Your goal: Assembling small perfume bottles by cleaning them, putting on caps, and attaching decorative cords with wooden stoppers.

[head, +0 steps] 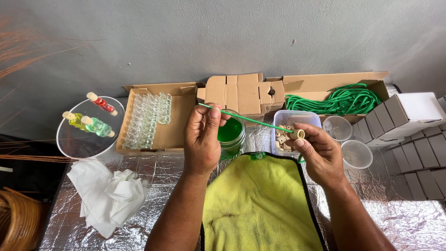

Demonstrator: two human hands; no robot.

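empty glass vials [147, 121], white tissue [108, 195], white boxes [409, 125]

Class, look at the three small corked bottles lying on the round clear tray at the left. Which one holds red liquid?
The red bottle is the one farthest back on the clear tray, lying apart. The other two, a yellow bottle and a green bottle, lie side by side nearer the front.

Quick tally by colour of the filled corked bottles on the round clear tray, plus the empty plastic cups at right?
Red bottle: 1
Yellow-green bottle: 1
Green bottle: 1
Empty clear cups: 2
Total: 5
The bottles lie on the round clear tray.
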